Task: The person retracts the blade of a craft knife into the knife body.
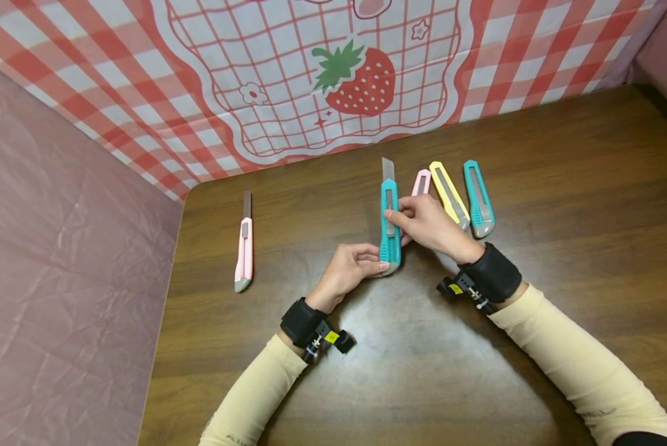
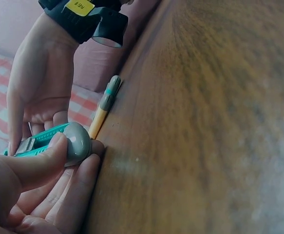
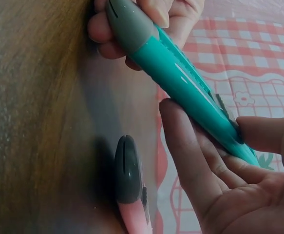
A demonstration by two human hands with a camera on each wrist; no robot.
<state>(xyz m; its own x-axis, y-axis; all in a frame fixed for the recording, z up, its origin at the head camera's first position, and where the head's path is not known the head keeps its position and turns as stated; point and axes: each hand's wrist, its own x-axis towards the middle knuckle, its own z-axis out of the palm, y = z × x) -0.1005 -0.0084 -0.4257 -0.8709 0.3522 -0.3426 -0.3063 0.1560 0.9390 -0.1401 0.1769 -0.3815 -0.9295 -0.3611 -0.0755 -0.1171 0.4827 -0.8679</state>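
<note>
Both hands hold a teal box cutter (image 1: 388, 248) above the table, its blade (image 1: 387, 168) extended towards the back. My left hand (image 1: 347, 267) pinches the grey butt end (image 2: 78, 145) between thumb and fingers. Farther up the handle, my right hand (image 1: 432, 224) grips it, with the thumb at the slider (image 3: 224, 107) and the fingers behind the body. Just beyond the right hand lies a pink box cutter (image 1: 422, 181), partly hidden by that hand. A yellow box cutter (image 1: 446, 189) lies beside it, its lower end near the right wrist.
Another teal box cutter (image 1: 474, 192) lies to the right of the yellow one. Far left on the wooden table (image 1: 210, 347) is a second pink box cutter (image 1: 244, 251) with its blade out. A checked strawberry cloth (image 1: 288, 118) hangs along the back edge.
</note>
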